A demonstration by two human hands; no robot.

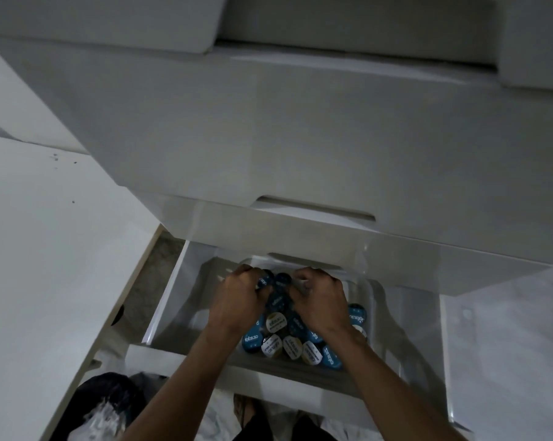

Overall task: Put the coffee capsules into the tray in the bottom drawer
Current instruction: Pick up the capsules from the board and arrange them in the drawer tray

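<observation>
Both hands in the open bottom drawer (pixel 160 310), among the capsules (pixel 287 340).

The left hand (pixel 240 300) and right hand (pixel 321 302) are curled, fingers bent around dark blue capsules that show between them; whether each truly grips one I cannot tell. More blue and white capsules lie in the clear tray (pixel 375 300), just behind the wrists and beside the right hand's fingers.

Both hands, left (pixel 238 294) and right (pixel 321 300), reach forward, fingers curled downward.
</observation>
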